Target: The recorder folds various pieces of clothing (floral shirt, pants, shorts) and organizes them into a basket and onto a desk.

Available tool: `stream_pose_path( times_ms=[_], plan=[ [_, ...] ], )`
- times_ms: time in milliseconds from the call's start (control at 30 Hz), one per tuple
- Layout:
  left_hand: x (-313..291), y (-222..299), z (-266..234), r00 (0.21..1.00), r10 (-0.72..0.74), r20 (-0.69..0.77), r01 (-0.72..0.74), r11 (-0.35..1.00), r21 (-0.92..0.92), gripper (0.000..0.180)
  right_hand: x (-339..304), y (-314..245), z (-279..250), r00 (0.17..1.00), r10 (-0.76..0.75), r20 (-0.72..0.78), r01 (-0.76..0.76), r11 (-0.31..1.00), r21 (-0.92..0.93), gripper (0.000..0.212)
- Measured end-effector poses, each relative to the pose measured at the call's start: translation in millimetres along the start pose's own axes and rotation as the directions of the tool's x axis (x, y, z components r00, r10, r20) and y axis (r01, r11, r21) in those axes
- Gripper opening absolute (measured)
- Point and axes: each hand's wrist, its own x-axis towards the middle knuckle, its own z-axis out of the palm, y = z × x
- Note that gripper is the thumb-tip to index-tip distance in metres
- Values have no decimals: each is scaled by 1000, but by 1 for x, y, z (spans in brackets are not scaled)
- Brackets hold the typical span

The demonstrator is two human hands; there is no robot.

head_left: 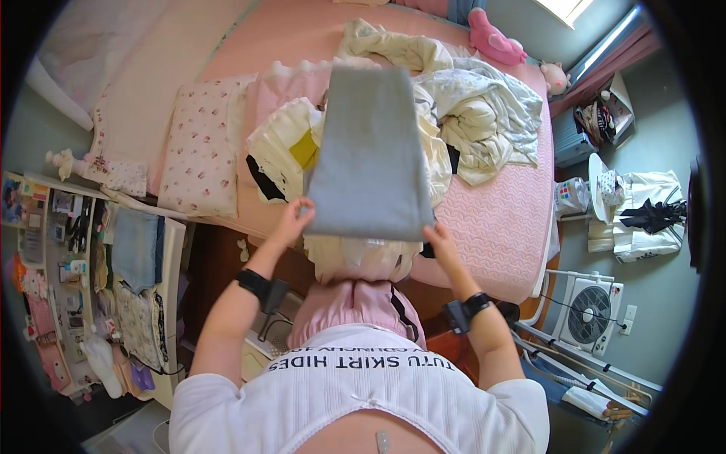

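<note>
A folded grey cloth (370,151), smooth and roughly rectangular, is spread out in front of me above the bed. My left hand (293,221) pinches its near left corner. At the near right corner my right hand (440,240) has its fingers closed on the edge. Under and around the cloth lie cream garments (283,151) with black and olive-yellow parts, partly hidden by it. More cream fabric (355,257) hangs between the cloth and my lap. What kind of item the grey cloth is, I cannot tell.
The pink bed (491,234) carries a rumpled white quilt (484,113), a floral pillow (200,147) and a pink plush toy (493,38). Left stands a shelf unit (174,265) with folded clothes. A box fan (590,314) and a metal rack (582,371) are at the right.
</note>
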Motion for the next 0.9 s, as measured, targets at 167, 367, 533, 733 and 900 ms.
stream_pose_path(
  times_ms=[167,367,533,733,900],
  plan=[
    [-12,-94,15,988,-142,59,121,956,268,23,-21,62,0,970,223,-100,-234,965,-117,22],
    [-20,-8,14,927,198,319,-353,749,560,45,-19,26,1,991,124,-40,-129,982,-136,29],
    [-41,23,13,950,105,295,-282,693,663,52,-38,-18,10,998,27,-59,-34,992,-121,23],
    [-82,24,11,916,48,398,-301,738,604,42,-98,-30,17,962,247,-116,-258,962,-89,19],
    [-60,29,-4,866,-217,450,-122,781,612,34,-96,-24,17,917,306,-255,-336,938,-84,20]
  ],
)
